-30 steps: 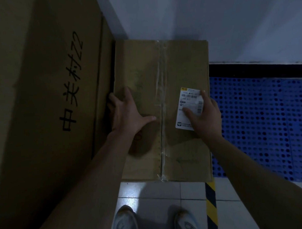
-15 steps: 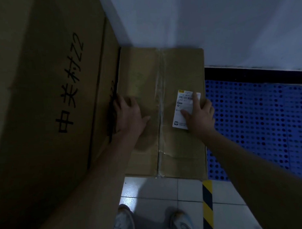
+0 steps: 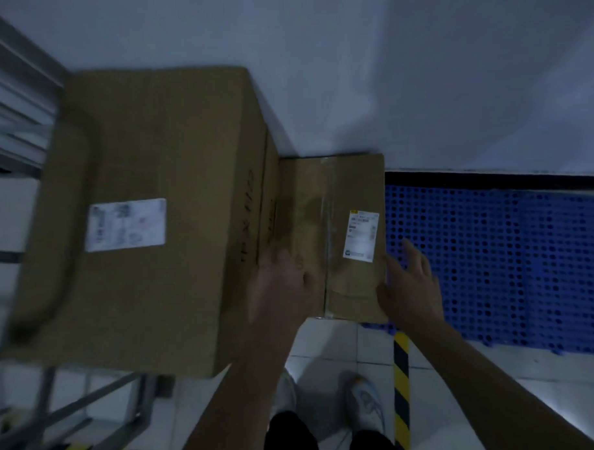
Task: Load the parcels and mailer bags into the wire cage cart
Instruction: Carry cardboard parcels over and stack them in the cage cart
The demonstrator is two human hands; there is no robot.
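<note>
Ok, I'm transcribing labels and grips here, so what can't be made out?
Large label: head view, motion blur, unreadable.
Small label: head view, too small, dim.
Left hand: head view, blurred; grip unclear.
Cart: head view, cut by left edge, partly behind big box.

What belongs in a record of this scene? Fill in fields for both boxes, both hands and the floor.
large box: left, white label on top
small box: taped, right of large box, at blue pallet left end
left hand: over small box's near left part, blurred
right hand: spread open at small box's right edge
floor: white tiles, yellow-black stripe
</note>
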